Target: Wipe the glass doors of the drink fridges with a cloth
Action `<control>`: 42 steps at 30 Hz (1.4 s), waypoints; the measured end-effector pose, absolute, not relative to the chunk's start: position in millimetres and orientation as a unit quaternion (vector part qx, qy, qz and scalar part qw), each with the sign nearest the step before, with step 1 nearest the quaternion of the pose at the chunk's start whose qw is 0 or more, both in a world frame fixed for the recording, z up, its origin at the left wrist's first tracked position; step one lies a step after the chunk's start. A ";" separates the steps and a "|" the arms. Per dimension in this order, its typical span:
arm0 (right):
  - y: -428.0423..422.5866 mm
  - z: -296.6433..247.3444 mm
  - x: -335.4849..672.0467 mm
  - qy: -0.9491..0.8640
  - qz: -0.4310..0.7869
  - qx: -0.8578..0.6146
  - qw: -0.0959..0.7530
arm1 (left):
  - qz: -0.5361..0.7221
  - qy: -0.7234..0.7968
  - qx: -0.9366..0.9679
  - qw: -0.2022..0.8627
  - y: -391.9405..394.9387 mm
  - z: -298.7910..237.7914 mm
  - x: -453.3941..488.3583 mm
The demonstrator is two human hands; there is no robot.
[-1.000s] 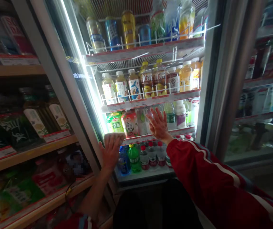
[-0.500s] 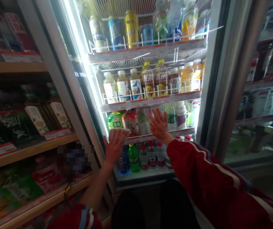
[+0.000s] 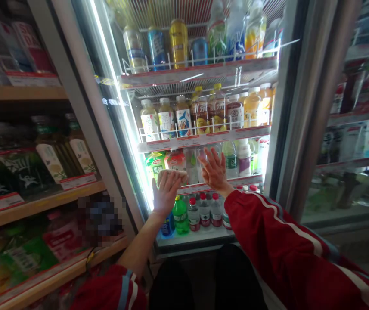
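My left hand (image 3: 165, 194) presses a pale folded cloth (image 3: 182, 175) flat against the glass door (image 3: 276, 172) of a lit drinks fridge. The cloth shows above and to the right of my fingertips; the rest is hidden under the hand. My right hand (image 3: 215, 169) rests on the same glass, palm forward and fingers spread, with nothing in it. Behind the pane, near the left hand, are a green-labelled drink (image 3: 155, 162) and a red-labelled drink (image 3: 175, 159). A green bottle (image 3: 180, 215) stands lower down.
Fridge shelves hold cans (image 3: 178, 43) at the top and tea and juice bottles (image 3: 200, 110) below. Wooden shelves (image 3: 42, 202) with more drinks stand at the left. Another glass-fronted cooler (image 3: 358, 137) is at the right. My legs (image 3: 171, 284) are close below the door.
My left hand has slid rightward across the glass with the cloth, from the door's left side over the red-labelled drink. My right hand stays nearly in place.
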State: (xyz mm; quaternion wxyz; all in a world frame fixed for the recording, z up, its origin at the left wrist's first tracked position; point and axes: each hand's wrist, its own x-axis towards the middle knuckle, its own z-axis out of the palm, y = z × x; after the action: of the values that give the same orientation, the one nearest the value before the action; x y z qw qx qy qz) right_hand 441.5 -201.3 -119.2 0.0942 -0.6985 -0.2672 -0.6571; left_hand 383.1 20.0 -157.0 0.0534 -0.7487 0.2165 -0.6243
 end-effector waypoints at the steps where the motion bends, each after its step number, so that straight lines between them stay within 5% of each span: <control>1: -201.4 -119.2 441.6 -0.272 -0.656 -0.698 0.096 | -0.625 0.218 -0.748 0.054 21.3 -155.8 382.8; 8: -201.4 -118.9 440.9 -0.272 -0.645 -0.705 0.110 | -0.654 0.107 -0.749 -0.029 42.8 -127.0 385.9; 19: -201.8 -120.0 441.5 -0.270 -0.630 -0.718 0.117 | -0.588 0.267 -0.758 0.092 -13.4 -165.1 385.2; 27: -202.9 -120.2 441.1 -0.269 -0.616 -0.732 0.114 | -0.613 0.171 -0.771 -0.003 12.8 -142.6 386.6; 42: -202.3 -120.6 440.7 -0.276 -0.622 -0.722 0.121 | -0.584 0.263 -0.766 0.065 -10.4 -164.8 387.2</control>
State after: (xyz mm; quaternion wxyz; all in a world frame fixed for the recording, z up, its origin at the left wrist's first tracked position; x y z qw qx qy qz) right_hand 440.7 -202.3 -120.6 0.1209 -0.7223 -0.2761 -0.6224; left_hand 387.2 -10.4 -164.8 0.0648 -0.7657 0.2627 -0.5836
